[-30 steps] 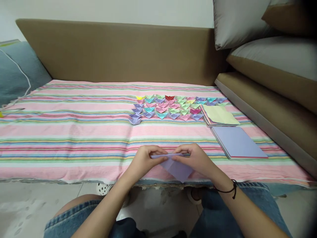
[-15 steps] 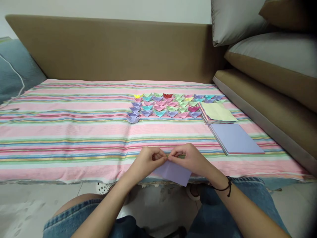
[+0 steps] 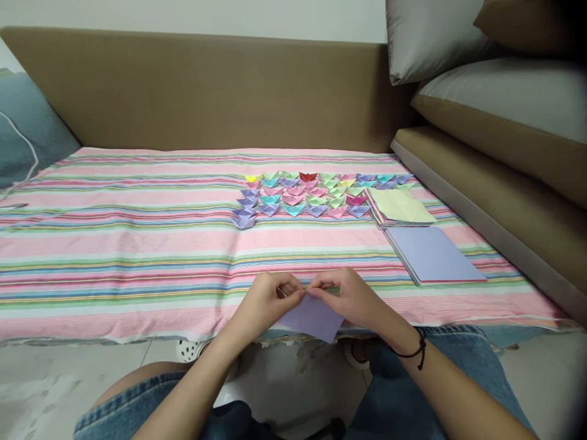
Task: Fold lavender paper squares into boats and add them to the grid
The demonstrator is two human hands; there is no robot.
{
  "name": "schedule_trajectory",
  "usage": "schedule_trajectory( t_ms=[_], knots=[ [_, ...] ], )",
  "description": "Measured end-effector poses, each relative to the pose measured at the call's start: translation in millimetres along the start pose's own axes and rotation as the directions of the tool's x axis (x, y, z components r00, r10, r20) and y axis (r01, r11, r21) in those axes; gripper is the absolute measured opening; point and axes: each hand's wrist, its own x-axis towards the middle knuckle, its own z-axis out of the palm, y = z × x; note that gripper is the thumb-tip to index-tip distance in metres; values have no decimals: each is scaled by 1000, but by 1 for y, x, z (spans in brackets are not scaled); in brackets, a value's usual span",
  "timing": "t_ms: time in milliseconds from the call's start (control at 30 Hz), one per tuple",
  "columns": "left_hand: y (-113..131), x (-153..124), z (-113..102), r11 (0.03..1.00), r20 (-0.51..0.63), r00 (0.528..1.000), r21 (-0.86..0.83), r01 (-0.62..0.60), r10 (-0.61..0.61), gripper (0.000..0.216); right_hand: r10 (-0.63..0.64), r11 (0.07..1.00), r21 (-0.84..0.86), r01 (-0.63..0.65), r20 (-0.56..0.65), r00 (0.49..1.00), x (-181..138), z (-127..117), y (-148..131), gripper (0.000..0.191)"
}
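A lavender sheet of paper (image 3: 314,319) hangs tilted at the front edge of the striped cloth, pinched along its upper edge by both hands. My left hand (image 3: 270,299) is closed, with thumb and index finger on the paper. Close beside it, my right hand (image 3: 351,296) pinches the same edge, the fingertips of the two hands almost meeting. Part of the sheet's upper edge is hidden behind the fingers. Beyond the hands lie several rows of small folded paper boats (image 3: 293,198) in purple, pink, green, blue, yellow and red.
To the right lie a stack of purple-topped paper (image 3: 435,255) and a stack of yellow-topped paper (image 3: 402,206). Grey-brown cushions (image 3: 499,116) are piled at the right. A brown backrest (image 3: 220,91) stands behind the striped cloth (image 3: 114,244). A white cable (image 3: 30,146) runs at far left.
The view has shifted slightly, so everything sits a little further left. Both hands keep their pinch on the lavender paper, whose lower corner hangs at a slightly different angle.
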Motion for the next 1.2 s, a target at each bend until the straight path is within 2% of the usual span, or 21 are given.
schedule_trajectory(
  t_ms=[200, 400, 600, 900, 1067, 1200],
  knots=[
    [0, -1, -2, 1000, 1, 1000, 15, -6, 6, 16, -6, 998, -58, 4, -28, 1000, -1, 0, -4, 18],
    [-1, 1, 0, 999, 34, 999, 40, -19, 18, 15, -32, 983, -184, 24, -42, 999, -1, 3, -2, 17],
    [-1, 0, 1, 996, 29, 999, 83, -36, 33, 15, -52, 984, -169, 52, 2, 999, -2, 4, -2, 19],
    [-3, 0, 2, 998, 13, 999, 57, -34, 34, 16, -94, 978, -192, 85, -37, 995, -1, 7, -1, 19],
    [0, -1, -3, 999, 21, 999, 47, -25, 24, 18, -81, 993, -96, 73, -84, 993, 0, -6, -1, 19],
    [-1, -1, -14, 1000, 0, 1000, 26, 1, -1, 22, 8, 999, -51, -14, -117, 993, 0, -26, 4, 18]
  ],
)
